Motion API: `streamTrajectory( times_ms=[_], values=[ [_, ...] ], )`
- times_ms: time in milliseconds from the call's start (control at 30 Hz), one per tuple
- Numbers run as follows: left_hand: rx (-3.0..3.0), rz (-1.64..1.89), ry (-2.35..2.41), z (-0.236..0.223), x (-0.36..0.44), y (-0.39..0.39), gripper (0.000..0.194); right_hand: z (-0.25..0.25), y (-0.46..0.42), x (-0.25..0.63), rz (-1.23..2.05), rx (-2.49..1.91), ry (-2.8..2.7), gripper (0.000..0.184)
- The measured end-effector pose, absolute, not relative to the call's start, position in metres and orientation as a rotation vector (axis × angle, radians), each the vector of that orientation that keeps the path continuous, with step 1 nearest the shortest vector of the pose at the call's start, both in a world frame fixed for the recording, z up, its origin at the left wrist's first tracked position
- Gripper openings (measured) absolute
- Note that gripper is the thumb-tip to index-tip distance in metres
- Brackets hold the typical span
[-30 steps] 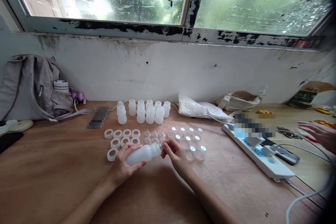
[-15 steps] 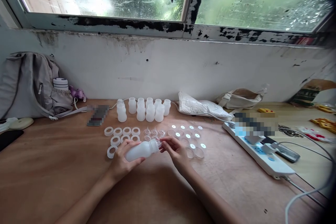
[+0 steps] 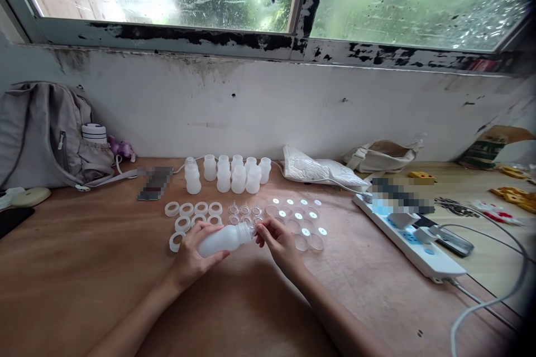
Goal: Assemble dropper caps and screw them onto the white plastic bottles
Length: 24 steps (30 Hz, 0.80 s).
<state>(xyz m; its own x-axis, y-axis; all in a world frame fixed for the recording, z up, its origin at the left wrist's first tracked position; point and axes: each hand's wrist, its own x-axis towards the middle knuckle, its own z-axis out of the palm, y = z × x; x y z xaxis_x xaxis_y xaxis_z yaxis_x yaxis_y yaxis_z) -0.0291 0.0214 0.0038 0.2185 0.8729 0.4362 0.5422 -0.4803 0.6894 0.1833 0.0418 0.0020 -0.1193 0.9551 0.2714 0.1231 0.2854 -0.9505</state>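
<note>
At a wooden tabletop point(image 3: 104, 256) beneath a window frame point(image 3: 201, 38) with flaking paint, a person's left hand point(image 3: 193, 254) is wrapped around a frosted white bottle point(image 3: 221, 241), which is tilted so that its threaded neck points to the right. The right hand point(image 3: 280, 244) meets it there, thumb and fingers pinched together on a small clear piece point(image 3: 252, 229) at the bottle's mouth; how far the piece sits in the neck is too small to tell. Just beyond the hands, white rings point(image 3: 182, 230) lie flat in rows on the left, partly hidden by the left hand. Clear nipple-shaped pieces point(image 3: 244, 211) form a tight group in the middle, and small white discs point(image 3: 298, 216) are spread among clear round covers point(image 3: 316, 249) near the right hand. Farther back, a cluster of matching bottles point(image 3: 238, 179) stands upright near the wall point(image 3: 167, 106), with a white plastic packet point(image 3: 320, 172) and a cream bag point(image 3: 383, 157) to its right. A gray backpack point(image 3: 44, 139) stands at far left. At right, a white power strip point(image 3: 408, 242) holding plugs lies diagonally, well apart from the right hand.
</note>
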Motion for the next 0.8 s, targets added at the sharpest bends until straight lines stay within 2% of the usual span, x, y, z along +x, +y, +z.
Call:
streamTrajectory(
  times_ms=[500, 800],
  values=[
    [2.173, 1.110, 1.221, 0.0045, -0.0295, 0.0192, 0.039, -0.0001, 0.0420, 0.1821, 0.742, -1.191, -1.688, 0.043],
    [2.156, 1.092, 1.235, 0.0053, -0.0291, 0.0206, 0.039, 0.0082, 0.0386, 0.1853, 0.980, -1.084, -1.672, 0.033]
  ],
)
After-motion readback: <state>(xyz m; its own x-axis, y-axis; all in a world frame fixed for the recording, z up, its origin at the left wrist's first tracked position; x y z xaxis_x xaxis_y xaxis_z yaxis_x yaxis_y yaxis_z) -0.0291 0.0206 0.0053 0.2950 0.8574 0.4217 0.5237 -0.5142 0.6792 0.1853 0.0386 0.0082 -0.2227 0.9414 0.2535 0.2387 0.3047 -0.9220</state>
